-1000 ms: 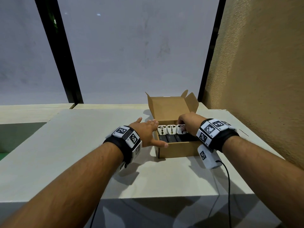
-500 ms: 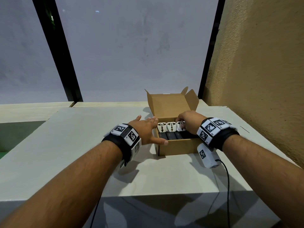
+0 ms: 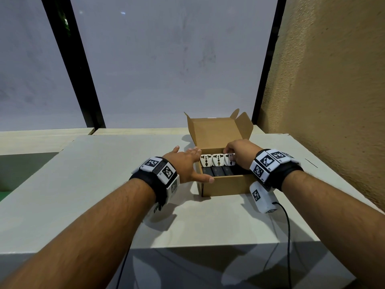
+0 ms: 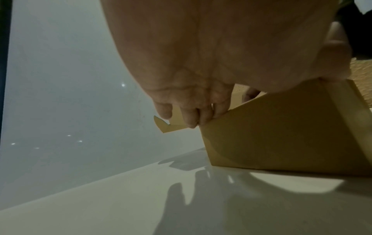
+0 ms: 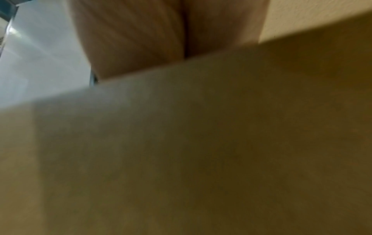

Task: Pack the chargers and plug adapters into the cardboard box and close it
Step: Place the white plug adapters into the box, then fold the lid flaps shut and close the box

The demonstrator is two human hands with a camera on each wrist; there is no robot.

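Plainly, at this moment:

Cardboard box (image 3: 226,185): standing on the white table (image 3: 104,205), lid flap (image 3: 214,132) raised upright at the far side, small side tabs sticking up at its corners; brown outer wall filling most of the right wrist view (image 5: 201,151), blurred there.

Plug adapters (image 3: 217,159): white, three in a row inside the box along its far half, socket faces turned toward the near wall; the rightmost partly covered by fingers.

Chargers (image 3: 217,171): dark, lined up inside the box between the adapters and the near wall; how many, hard to count past the right wrist.

Left hand (image 3: 186,165): against the left outer side of the box, fingers straight and spread, not gripping; thumb laid along the near top edge at the left corner, fingertips (image 4: 191,117) touching the box's left rim near the far corner, just beside a lid tab.

Right hand (image 3: 239,151): reaching down into the box at its right side, fingers curled onto the rightmost adapter, thumb low on its front face, pinching it; palm only, above the box wall, in the right wrist view (image 5: 141,39).

Wrist bands: black straps carrying white blocks with black square markers, one on each wrist; cable trailing from the right one over the table edge nearest the box.

Beyond the box: pale panels with dark frames; textured tan wall to the box's right.
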